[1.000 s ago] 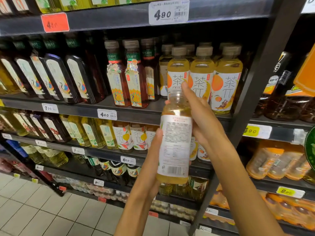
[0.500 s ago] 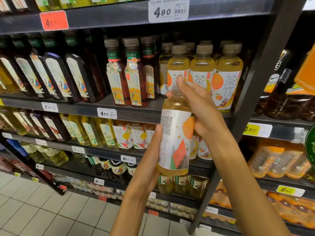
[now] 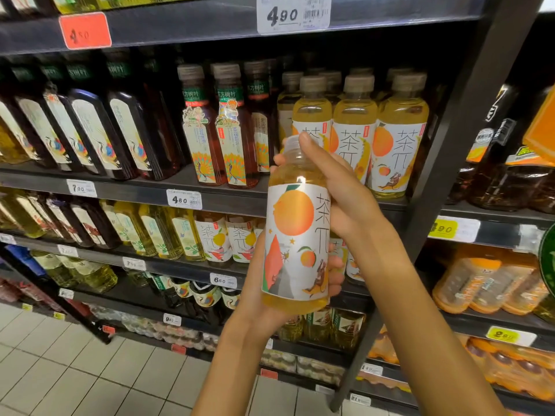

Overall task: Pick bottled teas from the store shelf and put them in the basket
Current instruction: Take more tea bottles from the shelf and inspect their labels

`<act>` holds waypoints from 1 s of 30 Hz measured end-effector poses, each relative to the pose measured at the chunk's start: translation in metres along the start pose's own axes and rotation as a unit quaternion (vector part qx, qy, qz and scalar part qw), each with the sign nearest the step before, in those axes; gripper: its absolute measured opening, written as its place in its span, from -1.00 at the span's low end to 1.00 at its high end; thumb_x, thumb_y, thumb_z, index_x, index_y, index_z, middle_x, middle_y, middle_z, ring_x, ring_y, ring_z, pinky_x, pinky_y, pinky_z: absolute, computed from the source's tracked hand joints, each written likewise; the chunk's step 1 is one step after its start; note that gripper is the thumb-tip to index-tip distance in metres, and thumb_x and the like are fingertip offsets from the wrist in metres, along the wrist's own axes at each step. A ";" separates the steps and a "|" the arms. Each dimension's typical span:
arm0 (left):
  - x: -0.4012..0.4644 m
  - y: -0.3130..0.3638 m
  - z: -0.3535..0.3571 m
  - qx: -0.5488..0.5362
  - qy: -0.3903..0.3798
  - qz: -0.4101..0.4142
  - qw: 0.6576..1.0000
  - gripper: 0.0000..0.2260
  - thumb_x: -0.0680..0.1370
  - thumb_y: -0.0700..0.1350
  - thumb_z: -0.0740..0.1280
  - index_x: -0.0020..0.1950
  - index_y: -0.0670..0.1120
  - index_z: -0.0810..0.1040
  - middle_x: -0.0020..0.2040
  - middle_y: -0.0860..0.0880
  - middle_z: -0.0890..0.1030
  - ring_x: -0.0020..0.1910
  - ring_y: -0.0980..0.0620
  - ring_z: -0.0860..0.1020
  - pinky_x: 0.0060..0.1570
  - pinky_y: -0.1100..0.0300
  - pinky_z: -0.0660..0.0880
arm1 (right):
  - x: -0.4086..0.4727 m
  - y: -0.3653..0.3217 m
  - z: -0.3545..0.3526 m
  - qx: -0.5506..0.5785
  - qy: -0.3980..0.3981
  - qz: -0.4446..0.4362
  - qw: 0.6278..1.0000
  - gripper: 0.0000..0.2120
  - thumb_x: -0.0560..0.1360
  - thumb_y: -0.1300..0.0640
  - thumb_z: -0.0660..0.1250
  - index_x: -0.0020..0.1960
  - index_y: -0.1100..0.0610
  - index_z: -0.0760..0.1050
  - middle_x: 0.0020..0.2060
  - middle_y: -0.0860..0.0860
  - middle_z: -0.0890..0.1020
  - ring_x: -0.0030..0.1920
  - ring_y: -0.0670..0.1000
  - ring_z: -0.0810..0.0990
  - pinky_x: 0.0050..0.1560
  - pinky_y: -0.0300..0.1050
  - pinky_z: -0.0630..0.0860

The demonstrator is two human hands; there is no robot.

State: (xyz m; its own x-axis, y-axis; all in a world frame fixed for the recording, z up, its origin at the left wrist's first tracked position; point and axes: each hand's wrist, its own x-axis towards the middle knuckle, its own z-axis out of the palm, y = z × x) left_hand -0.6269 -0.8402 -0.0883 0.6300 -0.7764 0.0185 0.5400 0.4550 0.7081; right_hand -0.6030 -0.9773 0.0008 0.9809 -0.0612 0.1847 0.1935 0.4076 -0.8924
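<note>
I hold a yellow tea bottle point(image 3: 295, 232) upright in front of the shelf, its white label with an orange fruit picture facing me. My left hand point(image 3: 258, 298) cups its base from below and behind. My right hand point(image 3: 339, 187) wraps its neck and shoulder, with a finger over the cap. Behind it, matching yellow tea bottles point(image 3: 354, 130) stand in a row on the shelf point(image 3: 144, 190). No basket is in view.
Dark tea bottles point(image 3: 99, 133) and red tea bottles point(image 3: 219, 130) fill the same shelf to the left. Lower shelves hold more bottles. A black upright post point(image 3: 450, 175) stands just right of my hands. Orange drink packs point(image 3: 486, 280) sit further right. Tiled floor point(image 3: 75, 370) lies below left.
The bottle has turned in my hands from its printed back label to its front picture. It has also risen slightly. Both hands keep their hold.
</note>
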 end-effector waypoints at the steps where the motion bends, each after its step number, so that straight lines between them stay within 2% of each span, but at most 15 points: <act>1: 0.001 0.002 -0.002 0.049 0.051 0.033 0.997 -0.35 0.47 0.25 0.30 0.38 -0.19 0.45 0.18 -0.20 0.61 0.12 -0.15 0.61 0.07 0.02 0.58 | 0.000 -0.002 0.000 -0.027 0.009 -0.010 1.000 -0.78 0.52 -0.03 0.34 -0.02 0.12 0.62 -0.13 0.04 0.71 -0.09 -0.01 0.69 -0.07 -0.14 0.61; 3: 0.004 0.005 -0.003 0.136 0.102 0.093 0.981 -0.42 0.55 0.26 0.12 0.46 -0.05 0.36 0.31 -0.09 0.55 0.27 -0.07 0.53 0.17 0.05 0.53 | 0.002 -0.007 0.001 -0.080 0.033 -0.035 0.996 -0.78 0.51 -0.05 0.37 0.03 0.08 0.58 -0.11 0.00 0.72 -0.06 -0.05 0.69 -0.09 -0.19 0.60; 6: 0.011 0.002 0.000 0.248 0.152 0.170 0.941 -0.49 0.54 0.31 0.12 0.38 0.06 0.44 0.27 0.03 0.58 0.26 0.03 0.53 0.23 0.06 0.48 | 0.007 -0.012 0.005 -0.103 0.063 -0.067 0.990 -0.79 0.50 -0.03 0.39 0.06 0.06 0.56 -0.12 -0.02 0.72 -0.06 -0.09 0.68 -0.04 -0.18 0.58; 7: 0.015 0.002 0.002 0.279 0.173 0.200 0.923 -0.55 0.52 0.31 0.15 0.28 0.11 0.51 0.19 0.11 0.62 0.20 0.12 0.56 0.20 0.14 0.48 | 0.009 -0.012 0.007 -0.109 0.072 -0.075 0.989 -0.78 0.50 -0.02 0.39 0.07 0.07 0.55 -0.13 -0.03 0.72 -0.06 -0.09 0.67 0.01 -0.14 0.58; 9: 0.023 0.007 0.005 0.337 0.193 0.249 0.887 -0.67 0.44 0.30 0.23 0.06 0.17 0.55 -0.04 0.25 0.65 -0.02 0.29 0.58 -0.03 0.40 0.48 | 0.015 -0.015 0.012 -0.131 0.088 -0.102 0.982 -0.76 0.50 -0.02 0.38 0.10 0.09 0.54 -0.10 0.00 0.71 -0.04 -0.07 0.66 0.12 -0.05 0.56; 10: 0.028 0.012 0.005 0.365 0.198 0.267 0.870 -0.68 0.39 0.29 0.28 0.05 0.17 0.53 -0.09 0.27 0.64 -0.08 0.31 0.59 -0.13 0.45 0.47 | 0.018 -0.016 0.015 -0.142 0.096 -0.121 0.978 -0.73 0.50 -0.01 0.39 0.13 0.11 0.53 -0.06 0.04 0.70 -0.02 -0.05 0.65 0.14 -0.03 0.56; 12: 0.039 0.022 0.002 0.413 0.207 0.285 0.840 -0.57 0.30 0.25 0.37 0.13 0.18 0.45 -0.05 0.32 0.62 -0.04 0.34 0.58 -0.16 0.48 0.47 | 0.025 -0.020 0.021 -0.155 0.104 -0.166 0.968 -0.68 0.51 0.04 0.39 0.19 0.16 0.49 0.02 0.12 0.66 0.03 0.02 0.64 0.11 -0.07 0.57; 15: 0.055 0.040 -0.005 0.461 0.218 0.308 0.803 -0.42 0.35 0.14 0.44 0.31 0.12 0.34 0.07 0.29 0.56 0.06 0.37 0.53 -0.05 0.47 0.46 | 0.037 -0.025 0.028 -0.162 0.096 -0.224 0.956 -0.69 0.53 0.12 0.37 0.23 0.17 0.45 0.08 0.16 0.63 0.10 0.04 0.61 0.14 -0.10 0.56; 19: 0.075 0.055 -0.018 0.511 0.242 0.326 0.758 -0.46 0.49 -0.03 0.43 0.31 0.24 0.18 0.16 0.39 0.35 0.11 0.63 0.32 0.01 0.66 0.27 | 0.053 -0.023 0.035 -0.224 0.078 -0.289 0.928 -0.69 0.52 0.17 0.37 0.22 0.16 0.41 0.03 -0.04 0.54 0.00 -0.21 0.53 -0.01 -0.33 0.49; 20: 0.079 0.057 -0.022 0.519 0.247 0.324 0.751 -0.46 0.51 -0.04 0.40 0.33 0.23 0.16 0.18 0.39 0.31 0.13 0.65 0.27 0.02 0.68 0.23 | 0.057 -0.022 0.036 -0.234 0.076 -0.297 0.922 -0.69 0.51 0.18 0.38 0.22 0.15 0.40 0.01 -0.10 0.52 -0.03 -0.27 0.51 -0.03 -0.36 0.48; 23: 0.088 0.059 -0.031 0.507 0.252 0.322 0.759 -0.44 0.53 -0.05 0.38 0.41 0.15 0.16 0.28 0.31 0.33 0.22 0.56 0.27 0.10 0.64 0.23 | 0.069 -0.015 0.036 -0.262 0.077 -0.311 0.910 -0.67 0.50 0.18 0.39 0.22 0.15 0.40 0.01 -0.15 0.47 -0.04 -0.33 0.48 -0.03 -0.38 0.46; 27: 0.094 0.055 -0.039 0.490 0.293 0.328 0.753 -0.48 0.52 -0.05 0.38 0.35 0.18 0.17 0.21 0.42 0.23 0.15 0.69 0.17 0.03 0.72 0.15 | 0.081 -0.004 0.033 -0.279 0.085 -0.312 0.904 -0.64 0.49 0.17 0.41 0.23 0.15 0.39 0.04 -0.11 0.47 0.02 -0.19 0.49 -0.01 -0.37 0.47; 30: 0.100 0.053 -0.044 0.488 0.318 0.319 0.748 -0.50 0.50 0.02 0.38 0.40 0.08 0.29 0.26 0.26 0.33 0.23 0.47 0.28 0.02 0.67 0.22 | 0.088 0.002 0.031 -0.285 0.100 -0.305 0.903 -0.63 0.47 0.16 0.43 0.22 0.17 0.42 0.03 -0.06 0.51 0.03 -0.10 0.52 -0.02 -0.35 0.48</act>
State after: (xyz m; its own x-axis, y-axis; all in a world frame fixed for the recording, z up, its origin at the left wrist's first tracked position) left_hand -0.5110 -0.8744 -0.0802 0.8915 -0.0314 0.4519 -0.4519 -0.1310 0.8824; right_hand -0.5171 -0.9536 0.0277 0.6615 -0.3018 0.6865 0.6226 -0.2894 -0.7271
